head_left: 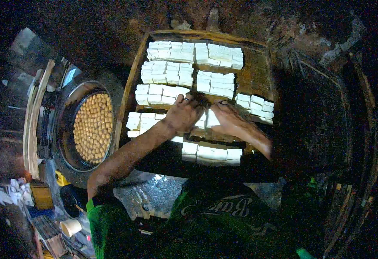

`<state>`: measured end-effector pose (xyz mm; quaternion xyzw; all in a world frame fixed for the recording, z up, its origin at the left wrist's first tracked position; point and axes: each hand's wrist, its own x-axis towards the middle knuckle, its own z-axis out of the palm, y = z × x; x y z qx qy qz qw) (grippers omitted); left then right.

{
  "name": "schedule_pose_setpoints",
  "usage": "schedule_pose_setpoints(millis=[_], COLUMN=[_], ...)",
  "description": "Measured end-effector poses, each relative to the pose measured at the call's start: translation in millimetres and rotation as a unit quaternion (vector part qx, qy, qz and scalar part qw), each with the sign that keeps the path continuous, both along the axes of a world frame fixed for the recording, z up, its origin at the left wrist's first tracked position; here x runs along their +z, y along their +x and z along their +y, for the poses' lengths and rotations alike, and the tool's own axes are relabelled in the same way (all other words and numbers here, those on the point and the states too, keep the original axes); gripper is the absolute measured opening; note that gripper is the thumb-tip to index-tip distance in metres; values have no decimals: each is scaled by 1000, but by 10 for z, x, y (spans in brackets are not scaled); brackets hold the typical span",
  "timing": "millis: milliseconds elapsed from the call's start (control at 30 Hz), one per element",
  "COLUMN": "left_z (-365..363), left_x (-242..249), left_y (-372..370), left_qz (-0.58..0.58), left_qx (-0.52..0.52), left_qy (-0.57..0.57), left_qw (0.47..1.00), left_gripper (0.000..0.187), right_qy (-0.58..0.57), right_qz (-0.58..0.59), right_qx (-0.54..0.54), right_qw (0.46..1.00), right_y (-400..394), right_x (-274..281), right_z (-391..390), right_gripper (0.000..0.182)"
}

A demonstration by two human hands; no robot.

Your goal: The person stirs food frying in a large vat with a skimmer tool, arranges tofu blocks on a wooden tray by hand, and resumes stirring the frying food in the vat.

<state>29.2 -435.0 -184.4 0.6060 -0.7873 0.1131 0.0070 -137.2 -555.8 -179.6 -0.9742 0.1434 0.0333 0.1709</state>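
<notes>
White tofu blocks (217, 55) sit in several grouped rows on a wooden tray (254, 64). Over the middle of the tray, my left hand (185, 114) has its fingers curled down around the left side of a small group of tofu blocks. Opposite it, my right hand (227, 117) grips the right side of that group, the thumb towards me and the fingers on the far side. White pieces of tofu (202, 119) show between the two hands. My fingertips are partly hidden. More tofu (212, 153) lies closer to me, in shadow.
Left of the tray stands a large round pan (59, 129) filled with golden-brown pieces (93, 127). Wooden planks (37, 121) lean beyond it. At lower left are a cream cup (71, 227) and a yellow object (61, 178). A dark slatted rack (322, 108) is on the right.
</notes>
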Motion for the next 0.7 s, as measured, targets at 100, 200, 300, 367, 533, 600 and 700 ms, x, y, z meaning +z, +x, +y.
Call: schedule_pose_setpoints(millis=[100, 200, 300, 367, 533, 600, 700], left_z=[-43, -98, -79, -92, -306, -345, -344], left_x=[-18, -4, 135, 70, -59, 7, -69], left_y=[2, -32, -85, -155, -366, -393, -327], left_qz=[16, 5, 7, 26, 65, 68, 77], left_qx=[16, 20, 31, 38, -3, 9, -15], left_qy=[74, 102, 138, 161, 50, 88, 53], left_qw=[997, 995, 990, 986, 997, 994, 996], left_gripper=[45, 49, 57, 63, 65, 62, 69], right_qy=[47, 14, -37, -97, -124, -117, -94], right_qz=[23, -50, -5, 97, 77, 68, 88], right_qx=[-16, 31, 23, -9, -26, -11, 1], right_qw=[999, 998, 999, 991, 989, 991, 992], right_y=[-1, -17, -109, -195, -277, -299, -325], right_x=[50, 72, 185, 419, 405, 275, 305], right_z=[-9, 27, -33, -33, 42, -33, -78], right_gripper=[56, 65, 74, 81, 66, 63, 55])
